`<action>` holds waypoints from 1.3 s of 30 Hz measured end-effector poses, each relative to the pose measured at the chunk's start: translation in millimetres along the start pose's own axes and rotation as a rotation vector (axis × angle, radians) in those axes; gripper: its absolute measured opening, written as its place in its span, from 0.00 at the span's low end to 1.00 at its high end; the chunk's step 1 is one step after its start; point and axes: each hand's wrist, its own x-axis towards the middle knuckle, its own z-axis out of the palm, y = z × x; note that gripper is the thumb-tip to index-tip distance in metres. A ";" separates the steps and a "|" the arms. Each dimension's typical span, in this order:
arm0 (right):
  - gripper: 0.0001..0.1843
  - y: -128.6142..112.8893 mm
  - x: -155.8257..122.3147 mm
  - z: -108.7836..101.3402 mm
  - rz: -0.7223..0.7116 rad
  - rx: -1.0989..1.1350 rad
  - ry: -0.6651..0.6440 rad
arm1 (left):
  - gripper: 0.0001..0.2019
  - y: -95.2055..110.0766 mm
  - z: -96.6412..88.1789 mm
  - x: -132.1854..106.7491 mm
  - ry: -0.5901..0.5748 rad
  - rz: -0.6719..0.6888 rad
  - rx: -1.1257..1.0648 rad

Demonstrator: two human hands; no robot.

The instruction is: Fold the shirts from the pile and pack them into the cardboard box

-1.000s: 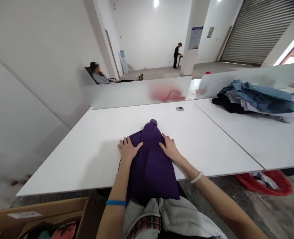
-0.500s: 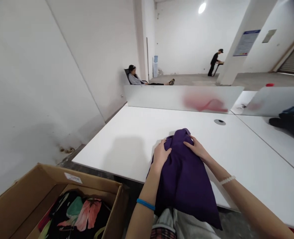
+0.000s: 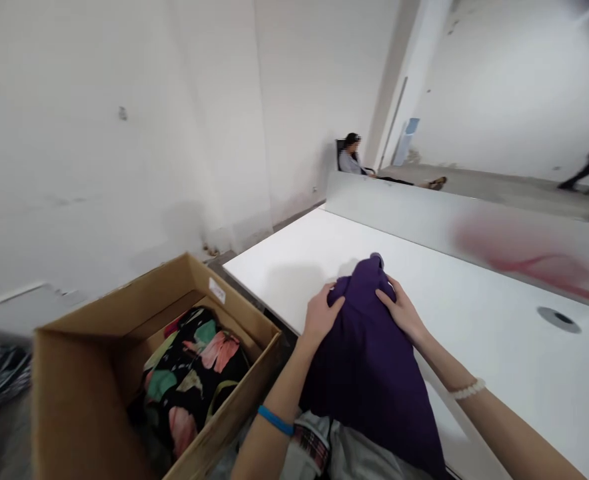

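At the edge of the white table, the left hand and right hand grip a bunched purple garment, fingers closed on its cloth; a cardboard box holding floral fabric sits just beside the left hand.

Bare white painted walls, scuffed, with brown stains low down near the floor. A white square pillar toward the far end, a blue-topped water dispenser just beside it. Grey concrete floor beyond. Along the far edge of the white desk, a frosted divider panel with a red smear. Behind it, a seated person reclined in a black office chair against the wall.
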 end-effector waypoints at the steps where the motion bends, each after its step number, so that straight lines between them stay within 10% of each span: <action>1: 0.33 -19.7 6.3 16.6 -0.053 0.038 -0.043 | 0.18 3.0 -22.9 -4.5 0.065 -0.016 0.015; 9: 0.36 -204.2 4.7 155.8 -0.655 0.404 -0.343 | 0.24 56.9 -228.6 -58.6 0.635 0.164 0.188; 15: 0.31 -262.1 -28.6 234.2 -0.794 0.487 -0.629 | 0.26 72.7 -303.9 -125.6 0.879 0.082 0.469; 26: 0.20 -183.7 -79.6 326.3 -0.680 0.335 -0.887 | 0.26 -33.6 -298.3 -208.2 0.755 -0.351 0.384; 32: 0.32 -141.7 -70.4 375.3 -0.592 -0.350 -0.925 | 0.35 -95.9 -304.1 -202.8 0.496 -0.629 0.786; 39: 0.21 -76.8 -93.4 373.3 -0.551 -0.656 -1.311 | 0.22 -92.1 -273.2 -247.5 0.306 -0.721 0.826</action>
